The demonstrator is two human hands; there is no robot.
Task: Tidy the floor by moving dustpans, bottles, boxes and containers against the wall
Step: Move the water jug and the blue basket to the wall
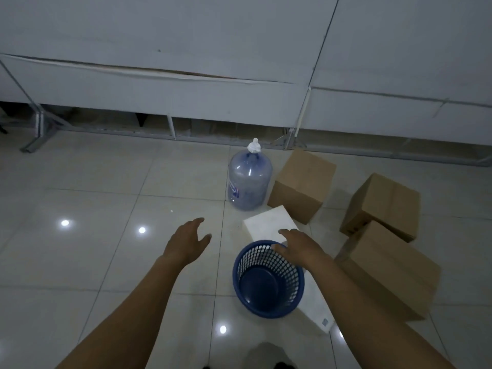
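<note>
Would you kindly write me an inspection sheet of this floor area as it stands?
Surface: glossy tiled floor, light reflections.
Job's things: water bottle upright near wall; three cardboard boxes scattered right; white box partly hidden by blue basket.
Clutter: nothing seen.
Hands: left hand open above floor; right hand at basket's far rim, fingers extended.
Cables: nothing seen.
Surroundings: grey wall panels, metal frame below.

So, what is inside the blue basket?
The blue basket shows only its bare bottom and mesh wall, no contents. The right hand covers part of the far rim; the near inner wall is hidden.
</note>
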